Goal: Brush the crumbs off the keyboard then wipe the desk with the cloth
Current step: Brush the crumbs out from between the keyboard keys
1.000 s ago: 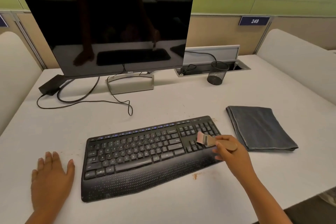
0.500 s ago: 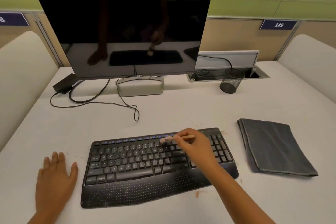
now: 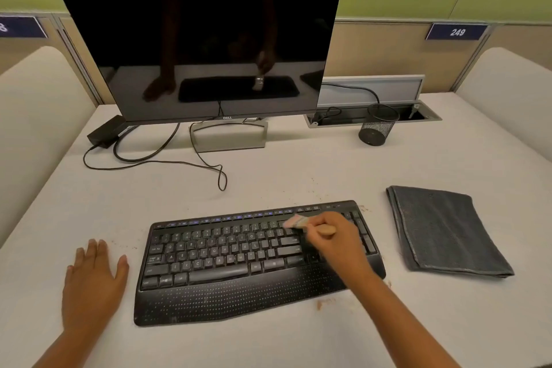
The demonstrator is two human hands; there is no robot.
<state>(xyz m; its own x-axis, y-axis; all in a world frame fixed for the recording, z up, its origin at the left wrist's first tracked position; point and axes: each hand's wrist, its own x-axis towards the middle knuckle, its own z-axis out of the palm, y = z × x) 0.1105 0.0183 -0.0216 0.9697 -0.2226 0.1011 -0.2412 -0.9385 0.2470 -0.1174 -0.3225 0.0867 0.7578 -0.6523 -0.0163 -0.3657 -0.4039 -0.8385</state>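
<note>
A black keyboard (image 3: pixel 227 260) lies on the white desk (image 3: pixel 298 176) in front of me. My right hand (image 3: pixel 337 243) grips a small wooden-handled brush (image 3: pixel 298 222), its pale bristles on the upper right rows of keys. My left hand (image 3: pixel 92 284) rests flat on the desk left of the keyboard, fingers straight. A folded dark grey cloth (image 3: pixel 445 231) lies to the right of the keyboard. Brown crumbs (image 3: pixel 324 303) sit on the desk by the keyboard's front right corner, and more crumbs (image 3: pixel 363 207) are scattered beyond its far right corner.
A black monitor (image 3: pixel 203 48) on a silver stand stands behind the keyboard. A power brick (image 3: pixel 106 131) and looping cables (image 3: pixel 167 161) lie at the back left. A mesh pen cup (image 3: pixel 378 124) stands by an open cable tray (image 3: pixel 373 115) at the back right.
My right hand swept the brush from the number pad leftward across the upper keys, then back a little to the right. My left hand stayed flat. The camera shifted slightly.
</note>
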